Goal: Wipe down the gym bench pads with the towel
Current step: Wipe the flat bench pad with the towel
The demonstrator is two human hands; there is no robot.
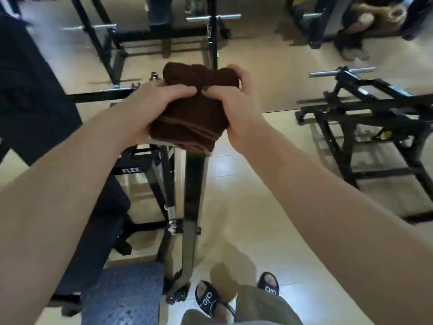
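- The left hand point(150, 106) and the right hand point(234, 102) are both gripping the folded brown towel point(192, 118), grips clamped on it.
- A black padded bench point(98, 233), somewhat blurred, is standing below the left arm.

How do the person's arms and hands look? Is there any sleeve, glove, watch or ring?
Both forearms are bare, with no sleeve in view. The left hand and the right hand wear no gloves. No watch, bracelet or ring shows on either one.

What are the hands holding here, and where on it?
Both hands, left hand and right hand, grip a folded brown towel by its opposite sides, fingers meeting on top.
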